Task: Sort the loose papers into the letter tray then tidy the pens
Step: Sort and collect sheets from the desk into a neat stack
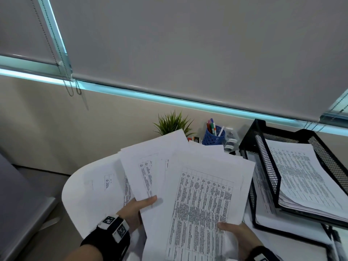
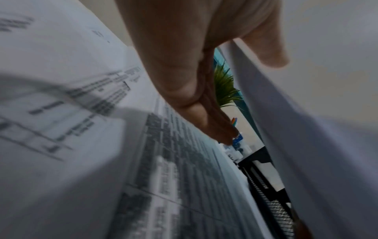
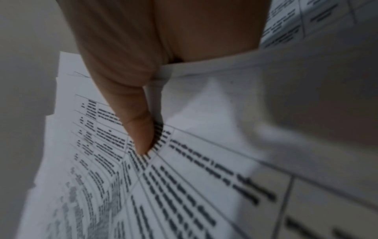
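Observation:
A fanned bundle of white printed papers [image 1: 188, 172] is held up over the desk in the head view. My left hand [image 1: 140, 204] pinches the bundle's lower left, thumb on top of a sheet [image 2: 306, 145]. My right hand [image 1: 232, 230] grips the front sheet with the dense table [image 3: 184, 186] at its lower right, thumb pressed on the print. The black mesh letter tray [image 1: 263, 162] stands at the right with a stack of printed sheets [image 1: 305, 178] on its upper tier. Several pens [image 1: 211, 126] stand in a blue mesh cup [image 1: 212, 139] behind the papers.
A small green plant [image 1: 172, 123] stands at the back by the wall. More sheets lie on the white desk [image 1: 293, 236] under the tray. A grey surface [image 1: 17, 194] sits at the left, lower than the desk. Closed roller blinds fill the wall above.

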Demonstrator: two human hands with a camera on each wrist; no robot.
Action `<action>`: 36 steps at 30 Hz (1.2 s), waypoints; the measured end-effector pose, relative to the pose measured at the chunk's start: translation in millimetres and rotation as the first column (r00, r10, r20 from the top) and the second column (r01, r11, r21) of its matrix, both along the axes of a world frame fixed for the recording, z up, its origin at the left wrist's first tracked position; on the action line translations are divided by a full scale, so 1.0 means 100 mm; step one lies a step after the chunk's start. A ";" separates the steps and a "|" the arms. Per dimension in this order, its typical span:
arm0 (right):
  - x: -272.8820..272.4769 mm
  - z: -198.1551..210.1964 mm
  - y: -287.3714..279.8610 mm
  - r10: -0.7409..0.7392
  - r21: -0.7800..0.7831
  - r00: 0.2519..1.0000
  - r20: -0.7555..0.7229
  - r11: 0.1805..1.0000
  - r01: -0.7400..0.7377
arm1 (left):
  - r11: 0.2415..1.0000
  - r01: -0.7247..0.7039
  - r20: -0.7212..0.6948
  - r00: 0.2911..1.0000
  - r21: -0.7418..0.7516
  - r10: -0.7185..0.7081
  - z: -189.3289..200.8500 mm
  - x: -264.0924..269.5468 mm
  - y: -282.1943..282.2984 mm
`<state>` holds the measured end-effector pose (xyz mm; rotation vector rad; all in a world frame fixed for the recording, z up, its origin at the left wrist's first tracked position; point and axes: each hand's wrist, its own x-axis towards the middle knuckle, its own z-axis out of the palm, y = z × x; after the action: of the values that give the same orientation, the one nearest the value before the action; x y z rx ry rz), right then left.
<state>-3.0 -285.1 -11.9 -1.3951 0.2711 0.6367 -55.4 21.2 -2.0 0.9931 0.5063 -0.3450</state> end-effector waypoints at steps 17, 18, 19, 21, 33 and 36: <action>-0.04 0.11 0.13 0.058 -0.186 0.998 -0.023 0.981 -0.062 | 0.962 0.051 -0.072 0.997 0.267 -0.033 -0.05 0.11 -0.21; -0.03 0.11 0.14 0.043 -0.201 0.999 -0.020 0.978 -0.046 | 0.972 0.017 -0.039 0.999 0.235 -0.008 -0.08 0.11 -0.20; -0.01 0.09 0.12 0.025 -0.193 1.000 -0.010 0.981 -0.027 | 0.977 -0.006 0.000 1.000 0.212 0.006 -0.11 0.11 -0.19; 0.02 0.20 0.10 -0.019 -0.137 1.000 0.014 0.990 0.021 | 0.984 -0.068 0.066 0.996 0.164 0.058 -0.12 0.13 -0.15; 0.26 1.14 0.14 -0.027 -0.014 0.930 0.368 0.999 0.034 | 0.978 -0.128 0.476 0.879 0.167 0.034 0.90 0.47 0.02; 0.26 1.25 0.20 -0.017 -0.056 0.898 0.440 0.997 0.046 | 0.976 -0.074 0.507 0.861 0.206 -0.042 1.03 0.49 -0.01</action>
<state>23.4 -265.2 113.2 -1.5525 -0.0494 0.2720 -6.8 20.7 100.7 1.2425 0.0658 0.0018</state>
